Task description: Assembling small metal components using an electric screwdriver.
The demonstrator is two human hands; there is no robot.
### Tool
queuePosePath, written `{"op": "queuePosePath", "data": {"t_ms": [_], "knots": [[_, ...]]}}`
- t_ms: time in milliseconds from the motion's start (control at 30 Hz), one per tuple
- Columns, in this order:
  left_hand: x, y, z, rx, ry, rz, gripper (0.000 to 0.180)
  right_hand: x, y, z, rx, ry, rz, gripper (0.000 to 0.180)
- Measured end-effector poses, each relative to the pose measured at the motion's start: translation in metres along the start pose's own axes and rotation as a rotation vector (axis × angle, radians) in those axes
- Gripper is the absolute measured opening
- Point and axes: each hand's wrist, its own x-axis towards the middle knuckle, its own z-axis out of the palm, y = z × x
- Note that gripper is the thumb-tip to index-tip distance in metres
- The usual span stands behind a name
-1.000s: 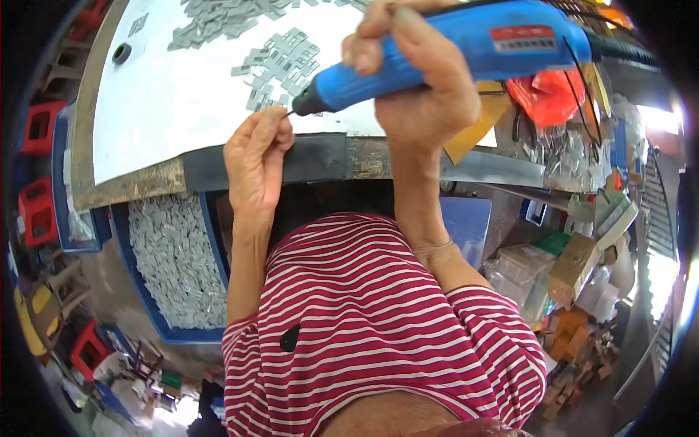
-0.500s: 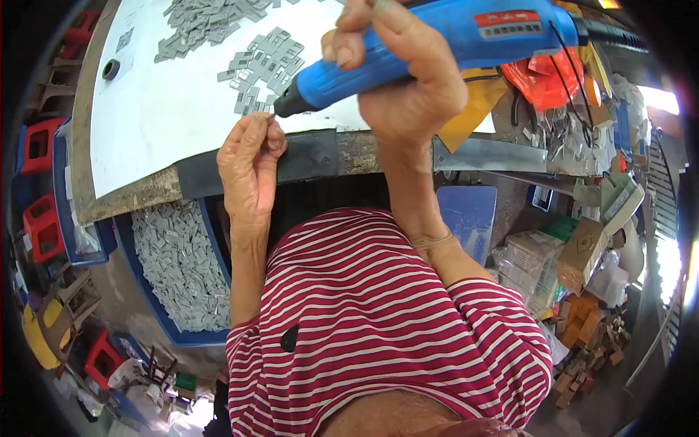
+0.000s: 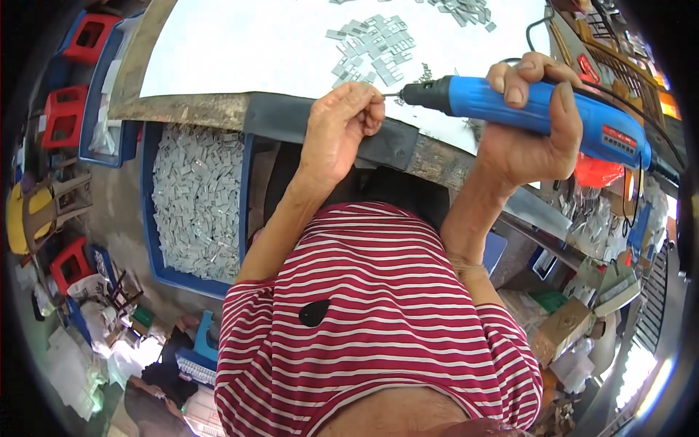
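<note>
A blue electric screwdriver (image 3: 473,98) lies nearly level over the front of the table, its black nose pointing left. My right hand (image 3: 528,138) is closed round its body, with the thumb and fingers on top. From the nose a thin dark bit (image 3: 392,95) reaches to the fingertips of my left hand (image 3: 342,120). That hand is pinched shut at the bit's end; whatever sits between the fingertips is too small to make out. Just beyond lie flat grey rectangular pieces (image 3: 375,44) in a loose cluster on the white sheet (image 3: 240,51). Tiny dark parts (image 3: 427,73) lie behind the nose.
More grey pieces (image 3: 466,10) lie at the far side. Under the table's left side stands a blue bin (image 3: 149,211) filled with small grey pieces. The worn wooden edge (image 3: 182,109) carries a dark strip (image 3: 280,116). A black cord (image 3: 655,127) trails right, near a red bag (image 3: 597,172).
The whole view has shifted, so table and bin sit differently in it. The screwdriver has swung from slanting down-left to nearly level, and its bit now shows. Both hands keep their grip.
</note>
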Motion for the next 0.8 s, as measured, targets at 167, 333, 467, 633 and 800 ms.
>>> {"op": "queuePosePath", "data": {"t_ms": [167, 333, 467, 633, 800], "knots": [[-0.0007, 0.0008, -0.0025, -0.018, -0.048, -0.001, 0.021, -0.0015, 0.0018, 0.0064, -0.062, 0.001, -0.011, 0.023], [-0.0019, 0.0007, -0.0004, -0.020, -0.021, -0.001, 0.019, -0.0028, 0.0037, 0.0101, -0.070, -0.018, -0.002, 0.023], [-0.0021, -0.0002, 0.0006, 0.011, -0.024, 0.008, 0.018, -0.0042, 0.0043, 0.0097, -0.084, -0.017, -0.009, 0.024], [-0.0024, -0.0007, 0.0015, 0.032, -0.034, 0.027, 0.018, -0.0057, 0.0036, 0.0079, -0.092, -0.007, -0.019, 0.024], [-0.0032, -0.0009, 0.0046, 0.098, -0.027, 0.045, 0.023, -0.0072, 0.0024, 0.0090, -0.091, -0.028, -0.017, 0.023]]}}
